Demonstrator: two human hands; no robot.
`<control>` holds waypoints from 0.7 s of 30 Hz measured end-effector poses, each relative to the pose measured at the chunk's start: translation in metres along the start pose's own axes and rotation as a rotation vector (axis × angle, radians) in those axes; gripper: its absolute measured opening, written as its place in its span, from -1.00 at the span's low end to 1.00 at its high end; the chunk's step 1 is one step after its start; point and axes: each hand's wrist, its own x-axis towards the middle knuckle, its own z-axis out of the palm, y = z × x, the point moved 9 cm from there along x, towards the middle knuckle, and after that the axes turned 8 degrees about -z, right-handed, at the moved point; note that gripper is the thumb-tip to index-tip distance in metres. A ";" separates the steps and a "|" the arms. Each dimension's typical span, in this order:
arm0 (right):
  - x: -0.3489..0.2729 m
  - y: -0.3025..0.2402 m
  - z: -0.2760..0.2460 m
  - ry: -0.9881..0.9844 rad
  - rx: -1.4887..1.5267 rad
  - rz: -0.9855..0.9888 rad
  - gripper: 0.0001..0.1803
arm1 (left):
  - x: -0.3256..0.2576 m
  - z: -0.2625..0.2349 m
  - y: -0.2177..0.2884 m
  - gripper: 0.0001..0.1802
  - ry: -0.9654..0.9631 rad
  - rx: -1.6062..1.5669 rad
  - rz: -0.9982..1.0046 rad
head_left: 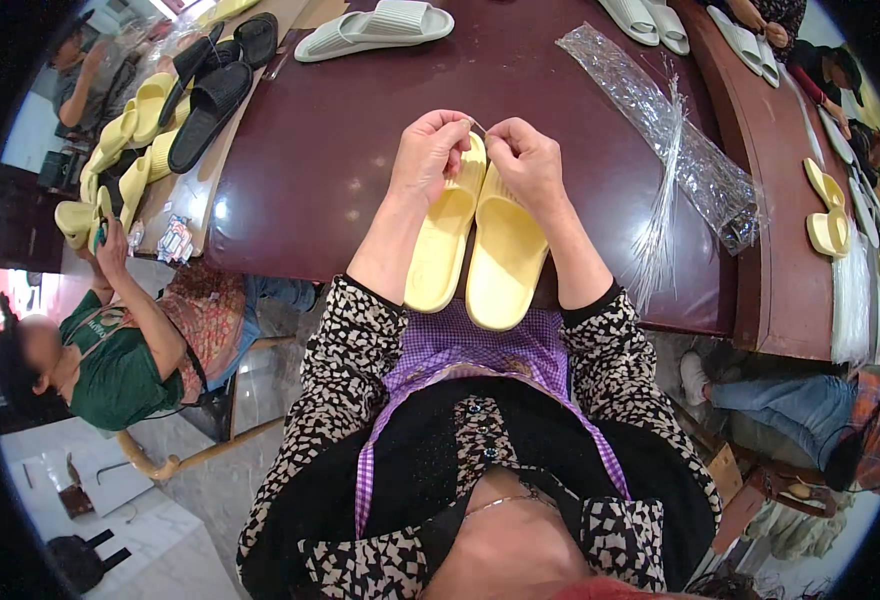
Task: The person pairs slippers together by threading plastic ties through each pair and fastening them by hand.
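Note:
A pair of pale yellow slides lies side by side at the table's near edge, toes pointing away: the left slide (435,268) and the right slide (503,275). Above their toe ends my left hand (428,158) is closed, thumb and fingers pinched together. Close beside it, my right hand (528,165) is pinched too. A thin strand (477,127) runs between the two sets of fingertips; its ends are hidden in the fingers. My hands and wrists cover parts of both slides' straps.
Right of me lie a bundle of thin clear strands (668,180) and a crinkled clear plastic bag (610,75). Grey slides (375,30) sit at the far edge. Black slides (212,112) and yellow slides (132,185) are piled at left, near a person in green (125,365).

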 end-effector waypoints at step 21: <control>-0.002 -0.009 0.007 -0.001 -0.135 -0.201 -0.97 | 0.004 0.000 -0.005 -0.91 -0.090 0.059 -0.031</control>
